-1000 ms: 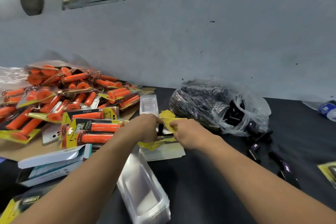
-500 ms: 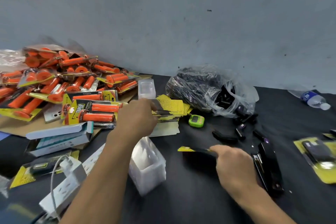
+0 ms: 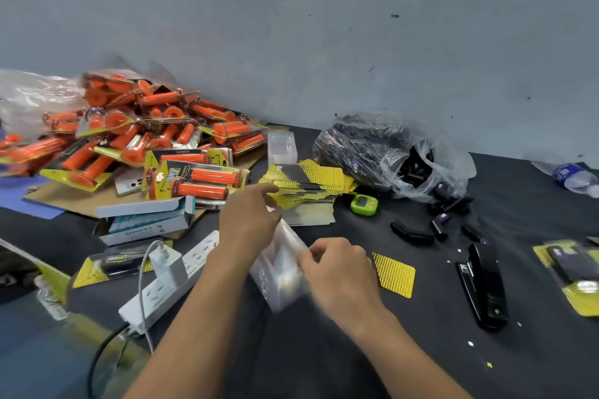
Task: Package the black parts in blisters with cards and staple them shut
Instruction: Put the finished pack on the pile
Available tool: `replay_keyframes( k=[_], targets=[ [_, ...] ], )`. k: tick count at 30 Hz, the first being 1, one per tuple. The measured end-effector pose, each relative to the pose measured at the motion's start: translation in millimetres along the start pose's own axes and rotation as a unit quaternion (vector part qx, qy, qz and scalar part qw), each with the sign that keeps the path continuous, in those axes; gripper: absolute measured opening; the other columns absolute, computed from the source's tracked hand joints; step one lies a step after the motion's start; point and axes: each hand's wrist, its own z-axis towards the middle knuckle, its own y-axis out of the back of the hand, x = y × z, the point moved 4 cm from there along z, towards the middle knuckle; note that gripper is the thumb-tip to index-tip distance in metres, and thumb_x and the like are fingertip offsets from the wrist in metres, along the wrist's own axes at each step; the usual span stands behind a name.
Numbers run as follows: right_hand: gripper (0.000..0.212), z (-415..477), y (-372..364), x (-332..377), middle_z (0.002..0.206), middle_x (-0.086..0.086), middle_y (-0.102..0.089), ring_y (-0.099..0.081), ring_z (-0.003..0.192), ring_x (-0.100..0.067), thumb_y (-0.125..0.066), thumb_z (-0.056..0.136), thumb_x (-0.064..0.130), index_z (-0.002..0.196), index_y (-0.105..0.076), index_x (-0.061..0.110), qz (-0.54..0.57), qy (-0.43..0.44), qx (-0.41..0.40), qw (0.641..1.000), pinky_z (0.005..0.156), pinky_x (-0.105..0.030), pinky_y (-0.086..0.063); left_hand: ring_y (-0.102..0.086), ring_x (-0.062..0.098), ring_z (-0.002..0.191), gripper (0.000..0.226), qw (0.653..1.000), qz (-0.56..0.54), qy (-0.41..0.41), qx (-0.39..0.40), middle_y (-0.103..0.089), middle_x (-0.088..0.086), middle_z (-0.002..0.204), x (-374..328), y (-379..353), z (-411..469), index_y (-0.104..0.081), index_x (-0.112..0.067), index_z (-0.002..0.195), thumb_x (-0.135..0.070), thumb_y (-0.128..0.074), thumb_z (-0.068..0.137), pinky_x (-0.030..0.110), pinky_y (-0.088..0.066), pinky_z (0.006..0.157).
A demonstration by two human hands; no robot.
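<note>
A stack of clear plastic blisters (image 3: 278, 275) stands on the black table in front of me. My left hand (image 3: 248, 220) rests on its top left, fingers curled over the stack. My right hand (image 3: 337, 272) pinches the top blister at its right edge. A single yellow-and-black card (image 3: 393, 274) lies flat just right of my right hand. A stack of the same cards (image 3: 308, 183) sits behind the blisters. Loose black parts (image 3: 434, 230) lie to the right, below a clear bag (image 3: 385, 152) full of them. A black stapler (image 3: 483, 288) lies further right.
A heap of packaged orange grips (image 3: 139, 139) fills the back left. A white power strip (image 3: 175, 278) with a charger lies near left, an open box (image 3: 146, 220) behind it. A green timer (image 3: 363, 203), a water bottle (image 3: 575, 176) and a finished pack (image 3: 573, 272) are on the right.
My right hand laid the card down on the table and moved left to the blister stack. My left hand dropped from the card stack onto the blisters.
</note>
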Motion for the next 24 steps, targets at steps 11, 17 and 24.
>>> replay_keyframes(
  k=[11,17,24],
  targets=[
    [0.021,18,7,21,0.098,-0.009,-0.074,-0.068,0.093,-0.033,-0.059,0.102,0.029,0.092,-0.073,0.018,-0.167,0.051,-0.029,0.984,0.069,-0.031,-0.044,-0.068,0.020,0.112,0.044,0.990,0.131,0.014,-0.044,-0.074,-0.009,0.121,13,3,-4,-0.069,-0.038,0.130,-0.033,-0.078,0.087,0.036,-0.054,0.091],
    [0.032,11,9,22,0.084,-0.003,-0.072,-0.056,0.074,-0.029,-0.061,0.097,0.047,0.085,-0.070,0.019,-0.101,0.084,-0.075,0.988,0.067,-0.031,-0.041,-0.071,0.013,0.094,0.085,0.991,-0.028,-0.057,-0.121,-0.076,-0.016,0.112,-6,23,-10,-0.048,-0.039,0.151,-0.022,-0.088,0.078,0.029,-0.055,0.081],
    [0.025,17,30,14,0.079,0.002,-0.074,-0.066,0.080,-0.029,-0.064,0.096,0.041,0.085,-0.069,0.020,-0.026,0.102,-0.126,0.986,0.075,-0.038,-0.054,-0.060,0.009,0.104,0.083,0.978,-0.004,-0.126,-0.167,-0.074,-0.024,0.099,-46,51,-3,-0.051,-0.046,0.146,-0.033,-0.086,0.072,0.012,-0.027,0.066]
  ],
)
